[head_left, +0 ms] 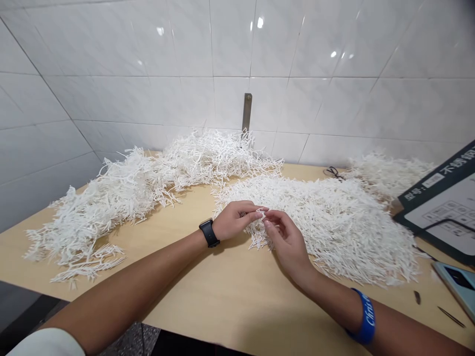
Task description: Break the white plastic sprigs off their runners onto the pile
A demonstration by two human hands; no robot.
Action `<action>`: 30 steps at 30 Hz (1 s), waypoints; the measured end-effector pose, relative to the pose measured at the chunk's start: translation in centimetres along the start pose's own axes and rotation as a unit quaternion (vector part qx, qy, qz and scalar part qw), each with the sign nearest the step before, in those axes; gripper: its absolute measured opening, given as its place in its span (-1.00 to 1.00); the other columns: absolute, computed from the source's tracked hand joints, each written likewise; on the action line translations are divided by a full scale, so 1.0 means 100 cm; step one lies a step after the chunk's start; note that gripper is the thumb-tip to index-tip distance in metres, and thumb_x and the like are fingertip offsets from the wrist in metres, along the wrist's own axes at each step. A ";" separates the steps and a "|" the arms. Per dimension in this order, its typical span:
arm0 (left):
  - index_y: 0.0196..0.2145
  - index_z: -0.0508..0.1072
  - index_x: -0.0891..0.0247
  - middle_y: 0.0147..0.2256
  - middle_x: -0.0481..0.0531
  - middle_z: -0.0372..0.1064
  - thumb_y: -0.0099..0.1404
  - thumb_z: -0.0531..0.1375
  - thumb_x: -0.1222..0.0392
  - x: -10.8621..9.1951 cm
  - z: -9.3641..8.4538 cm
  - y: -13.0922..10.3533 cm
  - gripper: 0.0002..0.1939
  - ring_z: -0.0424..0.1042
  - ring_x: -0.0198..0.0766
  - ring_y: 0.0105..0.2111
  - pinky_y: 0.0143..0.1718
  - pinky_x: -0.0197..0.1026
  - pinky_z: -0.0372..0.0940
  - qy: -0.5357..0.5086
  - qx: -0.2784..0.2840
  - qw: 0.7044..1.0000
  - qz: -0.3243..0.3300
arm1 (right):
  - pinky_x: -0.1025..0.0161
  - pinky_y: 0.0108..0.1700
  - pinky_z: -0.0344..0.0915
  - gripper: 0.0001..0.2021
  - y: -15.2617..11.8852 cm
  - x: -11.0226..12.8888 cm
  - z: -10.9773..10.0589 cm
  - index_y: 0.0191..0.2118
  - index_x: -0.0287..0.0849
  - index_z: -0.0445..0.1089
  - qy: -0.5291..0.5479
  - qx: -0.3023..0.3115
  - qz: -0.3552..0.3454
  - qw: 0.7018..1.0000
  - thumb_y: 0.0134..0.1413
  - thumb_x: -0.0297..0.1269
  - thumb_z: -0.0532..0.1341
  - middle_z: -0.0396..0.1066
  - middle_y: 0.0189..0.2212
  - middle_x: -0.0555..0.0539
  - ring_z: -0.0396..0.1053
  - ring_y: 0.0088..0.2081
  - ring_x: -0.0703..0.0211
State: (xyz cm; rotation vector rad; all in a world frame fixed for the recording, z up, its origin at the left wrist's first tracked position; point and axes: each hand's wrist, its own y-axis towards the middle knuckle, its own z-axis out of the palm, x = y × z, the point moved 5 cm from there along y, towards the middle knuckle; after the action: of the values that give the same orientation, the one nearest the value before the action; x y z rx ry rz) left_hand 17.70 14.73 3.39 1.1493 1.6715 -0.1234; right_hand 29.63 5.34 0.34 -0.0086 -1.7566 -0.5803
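Note:
My left hand, with a black watch at its wrist, is closed in a pinch on a small white branched piece. From the right, my right hand pinches the same piece; a blue wristband sits on that forearm. Both hands are at the near left edge of a wide pile of short white pieces. Another heap of longer white branched strands curves along the back and left of the wooden table.
A dark box with printed labels leans at the right, near a light blue phone and a thin pointed tool. A metal bracket stands against the tiled wall. More white strands lie at the back right.

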 end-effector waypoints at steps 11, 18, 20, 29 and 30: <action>-0.58 0.39 0.32 -0.58 -0.05 0.26 0.40 0.07 -0.02 -0.003 0.003 -0.002 -0.52 0.25 -0.35 -0.51 -0.41 -0.29 0.14 -0.025 0.048 0.998 -0.010 | 0.25 -0.22 0.27 -0.85 0.001 0.000 -0.003 -0.16 -0.08 0.37 0.003 -0.020 0.010 1.000 0.20 -0.17 0.23 0.41 -0.28 -0.03 0.35 -0.24 0.15; -0.60 0.35 0.32 -0.61 -0.08 0.24 0.37 0.09 -0.02 0.006 0.007 -0.003 -0.53 0.21 -0.37 -0.54 -0.45 -0.30 0.11 -0.027 0.066 0.996 -0.060 | 0.27 -0.35 0.20 -0.85 0.001 0.001 0.000 -0.30 -0.15 0.41 -0.053 0.009 0.013 0.998 0.21 -0.19 0.19 0.39 -0.42 -0.01 0.30 -0.39 0.19; -0.61 0.31 0.31 -0.62 -0.10 0.20 0.37 0.07 -0.03 0.007 0.007 -0.003 -0.52 0.17 -0.38 -0.55 -0.46 -0.30 0.09 -0.023 0.059 0.996 -0.064 | 0.28 -0.40 0.17 -0.84 0.001 0.000 0.000 -0.31 -0.15 0.37 -0.048 0.011 0.015 0.999 0.23 -0.19 0.16 0.33 -0.46 0.01 0.25 -0.43 0.22; -0.43 0.43 0.31 -0.55 -0.09 0.26 0.38 0.07 0.01 0.003 0.000 -0.001 -0.64 0.23 -0.36 -0.50 -0.39 -0.29 0.15 -0.023 0.017 0.998 -0.059 | 0.32 -0.44 0.13 -0.84 -0.001 -0.001 -0.002 -0.30 -0.15 0.30 -0.020 -0.006 0.030 0.999 0.23 -0.17 0.15 0.21 -0.49 0.06 0.17 -0.47 0.26; -0.42 0.43 0.31 -0.53 -0.08 0.29 0.37 0.08 0.01 0.002 0.001 -0.001 -0.65 0.24 -0.35 -0.48 -0.37 -0.30 0.16 -0.025 0.029 0.998 -0.052 | 0.32 -0.43 0.13 -0.84 0.000 -0.001 -0.002 -0.30 -0.15 0.30 -0.022 -0.008 0.030 0.999 0.23 -0.17 0.15 0.21 -0.49 0.06 0.17 -0.46 0.26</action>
State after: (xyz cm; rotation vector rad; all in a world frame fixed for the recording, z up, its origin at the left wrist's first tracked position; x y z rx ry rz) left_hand 17.70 14.77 3.16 1.0939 1.6926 -0.2650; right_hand 29.79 5.26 0.27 -0.0859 -1.7876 -0.5532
